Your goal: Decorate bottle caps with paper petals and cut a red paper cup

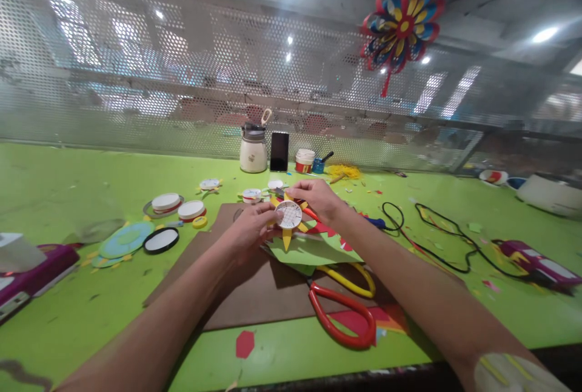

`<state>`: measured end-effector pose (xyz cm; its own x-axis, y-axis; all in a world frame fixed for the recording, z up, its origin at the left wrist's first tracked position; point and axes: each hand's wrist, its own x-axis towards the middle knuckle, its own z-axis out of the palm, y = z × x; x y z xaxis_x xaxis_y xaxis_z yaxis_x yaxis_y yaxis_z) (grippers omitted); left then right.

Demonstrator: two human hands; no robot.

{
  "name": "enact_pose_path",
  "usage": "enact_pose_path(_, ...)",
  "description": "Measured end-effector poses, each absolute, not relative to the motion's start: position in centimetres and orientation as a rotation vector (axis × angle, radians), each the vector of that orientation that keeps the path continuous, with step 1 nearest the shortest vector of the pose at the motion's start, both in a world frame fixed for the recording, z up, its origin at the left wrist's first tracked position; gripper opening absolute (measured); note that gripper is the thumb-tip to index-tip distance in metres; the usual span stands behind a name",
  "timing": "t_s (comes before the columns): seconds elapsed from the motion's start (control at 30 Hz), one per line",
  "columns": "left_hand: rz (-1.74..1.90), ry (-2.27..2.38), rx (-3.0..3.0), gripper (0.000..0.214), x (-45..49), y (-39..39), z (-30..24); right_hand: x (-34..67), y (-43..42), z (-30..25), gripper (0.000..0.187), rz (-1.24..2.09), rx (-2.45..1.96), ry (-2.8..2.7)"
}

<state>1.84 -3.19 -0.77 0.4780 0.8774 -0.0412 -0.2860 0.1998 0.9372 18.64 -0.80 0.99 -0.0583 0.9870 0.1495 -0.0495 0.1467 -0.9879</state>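
Both hands hold a small white round lid (289, 214) with yellow paper points glued round its rim, raised a little over the brown board (254, 295). My left hand (249, 231) pinches its left edge. My right hand (318, 197) grips its upper right edge, fingers closed. Under the hands lie green paper sheets (313, 252) and red paper scraps.
Red-handled scissors (342, 317) and yellow-handled scissors (352, 280) lie on the board. Round lids (166, 202) and paper rings (126, 239) sit left. A jar (253, 148), a phone (279, 151), and small pots stand at the mesh wall. Black cable (436, 240) runs right. A paper flower (402, 19) hangs above.
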Motion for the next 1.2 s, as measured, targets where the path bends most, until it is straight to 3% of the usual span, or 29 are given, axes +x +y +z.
enact_pose_path(1.2, 0.961, 0.743, 1.048, 0.005, 1.89, -3.07, -0.55, 18.80, -0.68, 1.14, 0.029, 1.176, -1.023, -1.293)
